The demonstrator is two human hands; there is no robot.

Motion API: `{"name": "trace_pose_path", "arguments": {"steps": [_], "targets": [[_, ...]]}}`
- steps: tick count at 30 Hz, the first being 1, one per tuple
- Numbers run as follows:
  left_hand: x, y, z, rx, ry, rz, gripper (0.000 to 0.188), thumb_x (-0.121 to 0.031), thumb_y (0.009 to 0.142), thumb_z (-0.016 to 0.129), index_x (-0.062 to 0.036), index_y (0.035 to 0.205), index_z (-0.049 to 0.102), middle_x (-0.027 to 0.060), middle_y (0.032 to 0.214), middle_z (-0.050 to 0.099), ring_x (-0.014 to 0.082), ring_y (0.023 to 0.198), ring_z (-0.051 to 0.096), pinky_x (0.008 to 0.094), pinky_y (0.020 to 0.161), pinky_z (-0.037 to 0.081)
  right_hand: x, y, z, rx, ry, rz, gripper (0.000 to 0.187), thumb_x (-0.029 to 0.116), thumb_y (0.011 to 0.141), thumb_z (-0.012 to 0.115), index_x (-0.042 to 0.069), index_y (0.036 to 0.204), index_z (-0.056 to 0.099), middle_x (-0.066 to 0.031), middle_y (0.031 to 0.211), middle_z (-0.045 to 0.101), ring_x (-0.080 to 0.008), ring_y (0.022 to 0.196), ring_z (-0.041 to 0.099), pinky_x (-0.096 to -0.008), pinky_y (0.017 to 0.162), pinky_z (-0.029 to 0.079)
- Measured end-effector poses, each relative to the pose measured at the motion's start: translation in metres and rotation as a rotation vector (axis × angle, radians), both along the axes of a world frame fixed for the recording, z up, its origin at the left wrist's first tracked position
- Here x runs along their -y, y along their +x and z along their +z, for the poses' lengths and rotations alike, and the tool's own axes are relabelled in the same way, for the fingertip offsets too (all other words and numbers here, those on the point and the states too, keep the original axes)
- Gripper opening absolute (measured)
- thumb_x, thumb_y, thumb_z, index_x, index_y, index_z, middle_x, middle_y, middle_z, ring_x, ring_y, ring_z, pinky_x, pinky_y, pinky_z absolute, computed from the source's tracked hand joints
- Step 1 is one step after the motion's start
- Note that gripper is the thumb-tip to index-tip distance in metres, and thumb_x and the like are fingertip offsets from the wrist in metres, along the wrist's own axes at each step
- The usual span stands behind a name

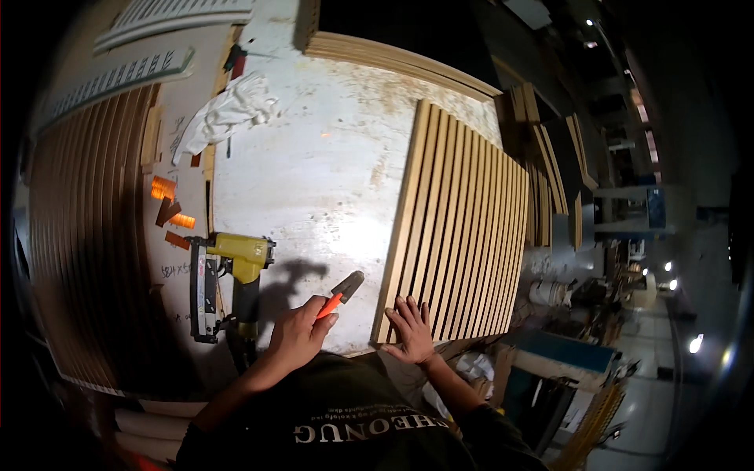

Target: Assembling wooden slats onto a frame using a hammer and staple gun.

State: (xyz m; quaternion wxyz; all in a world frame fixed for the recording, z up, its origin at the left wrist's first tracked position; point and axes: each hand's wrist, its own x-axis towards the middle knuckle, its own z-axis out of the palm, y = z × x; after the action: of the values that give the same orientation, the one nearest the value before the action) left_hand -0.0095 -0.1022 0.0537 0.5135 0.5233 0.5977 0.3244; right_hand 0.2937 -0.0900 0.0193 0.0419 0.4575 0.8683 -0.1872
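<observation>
Dark shirt (345,388), slatted panel (462,235), stained tabletop (314,180), dim workshop (640,330)

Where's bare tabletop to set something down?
The middle of the white tabletop, bordered by the slatted panel right, white cloth and nail gun left, dark-topped boards beyond. Crowded: the left side, with nail gun and orange strips, and the near end, where the left hand holds an orange-handled tool.

Your dark shirt (361,400) bears pale lettering (369,431); its sleeves (501,430) stop short of your bare left hand (301,334) and right hand (411,331).
</observation>
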Motion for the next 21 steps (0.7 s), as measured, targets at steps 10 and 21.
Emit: {"name": "trace_pose_path", "arguments": {"steps": [10,21], "targets": [[-0.034,0.053,0.036,-0.466,0.14,-0.467,0.033,-0.028,0.087,0.052,-0.0092,0.114,0.05,0.0181,0.078,0.061,0.0369,0.072,0.058,0.0452,0.063,0.045,0.052,-0.043,-0.015,-0.347,0.214,-0.658,0.054,0.037,0.071,0.07,0.008,0.113,0.051,-0.0204,0.137,0.032,-0.0403,0.129,0.025,-0.0612,0.1,0.016],[-0.108,0.122,0.052,-0.855,0.384,-1.096,0.029,-0.026,0.087,0.048,-0.0155,0.114,0.051,0.0169,0.074,0.063,0.0351,0.071,0.061,0.0458,0.062,0.047,0.071,-0.048,-0.006,-0.436,0.3,-0.839,0.049,0.031,0.073,0.067,0.008,0.115,0.056,-0.0134,0.135,0.037,-0.0377,0.129,0.027,-0.0615,0.1,0.019]]}}
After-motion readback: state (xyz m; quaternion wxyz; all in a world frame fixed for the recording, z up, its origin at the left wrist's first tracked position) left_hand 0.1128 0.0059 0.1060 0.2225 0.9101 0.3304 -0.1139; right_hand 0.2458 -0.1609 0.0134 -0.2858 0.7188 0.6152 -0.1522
